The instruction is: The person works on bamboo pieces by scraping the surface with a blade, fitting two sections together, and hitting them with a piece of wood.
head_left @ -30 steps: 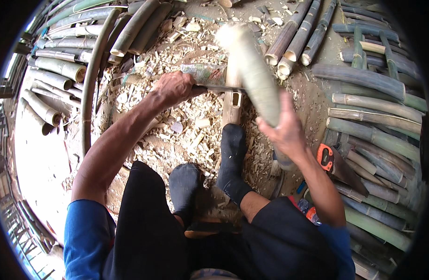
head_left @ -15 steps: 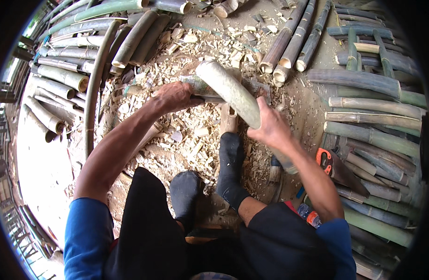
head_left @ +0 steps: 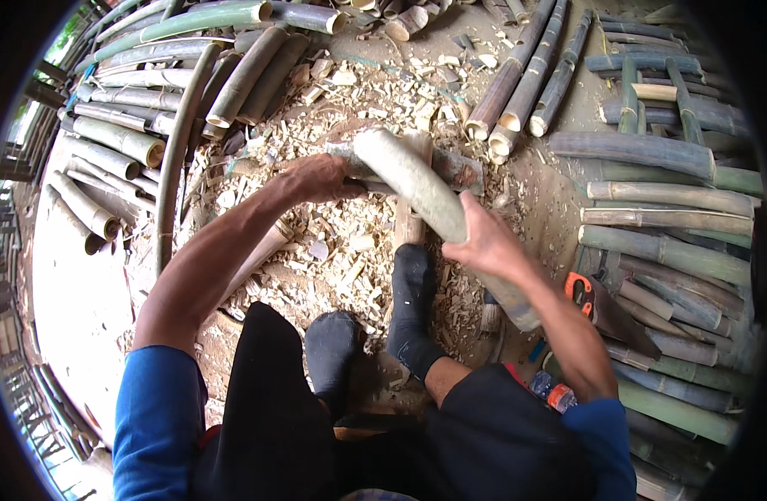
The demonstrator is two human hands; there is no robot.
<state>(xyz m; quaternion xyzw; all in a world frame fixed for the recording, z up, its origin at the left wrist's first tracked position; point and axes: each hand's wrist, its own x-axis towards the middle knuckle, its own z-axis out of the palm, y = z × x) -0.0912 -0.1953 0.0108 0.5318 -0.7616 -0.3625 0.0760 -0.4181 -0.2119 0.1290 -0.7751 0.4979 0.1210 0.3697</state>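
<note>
My right hand [head_left: 490, 238] is closed round a thick, pale bamboo club [head_left: 417, 184], held slanting with its upper end toward the far left. To its left, my left hand [head_left: 316, 177] is closed on the end of a dark, narrow flat tool [head_left: 373, 188]; the club hides the rest, so its kind is unclear. Below the club an upright-lying piece of bamboo [head_left: 409, 225] runs away from my right sock [head_left: 412, 284], whose toe touches its near end. A rough log piece [head_left: 463, 171] lies crosswise beneath. Whether the club touches the tool cannot be made out.
Pale wood chips [head_left: 350, 250] cover the ground around my feet. Bamboo lengths [head_left: 116, 138] are stacked at left, with more bamboo poles [head_left: 667, 246] at right. An orange-handled saw [head_left: 604, 313] rests on the right stack, near a plastic bottle [head_left: 554, 391].
The club's far end has dropped slightly toward the log piece. My left hand keeps its hold, and less of the flat tool shows. The whole view has shifted a little.
</note>
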